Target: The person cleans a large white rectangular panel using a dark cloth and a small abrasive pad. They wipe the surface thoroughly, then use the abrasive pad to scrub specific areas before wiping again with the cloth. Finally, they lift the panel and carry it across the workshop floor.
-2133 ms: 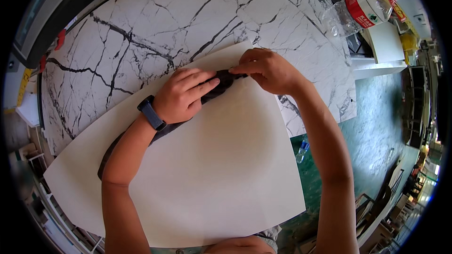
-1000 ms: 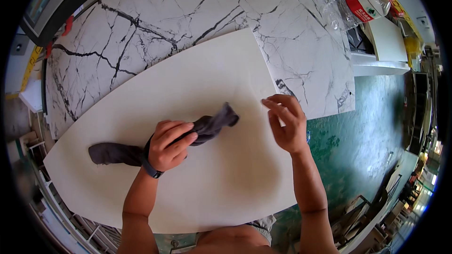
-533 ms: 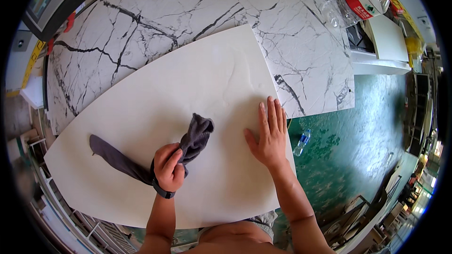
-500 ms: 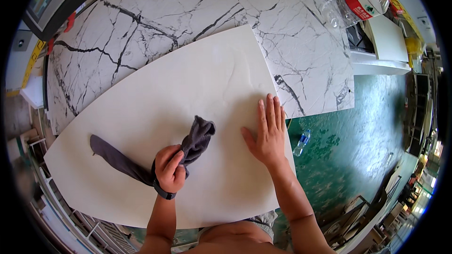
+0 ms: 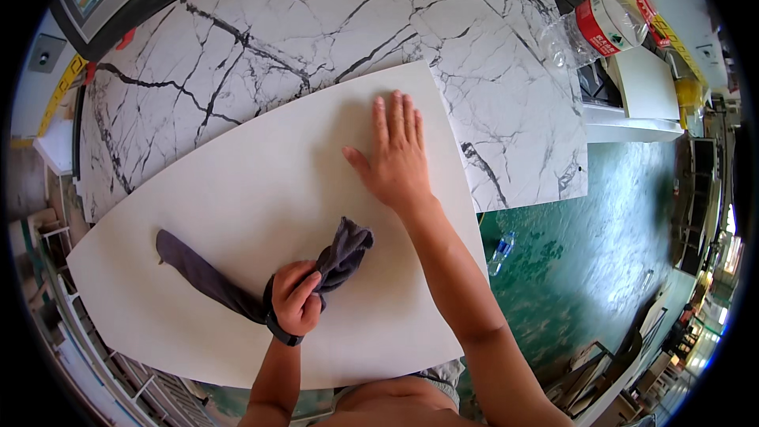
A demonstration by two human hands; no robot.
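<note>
Dark sock point(image 5: 237, 281), its middle hidden inside the left hand point(image 5: 296, 300).

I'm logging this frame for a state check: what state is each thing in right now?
Left hand: closed around the dark grey sock.
Dark grey sock: bunched at the grip, tail lying flat on the board.
Right hand: open, palm flat on the white board.
White board: lying flat on the marble table.

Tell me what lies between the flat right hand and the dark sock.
Only bare white board separates the right hand from the sock gripped by the left hand, per the head view.
</note>
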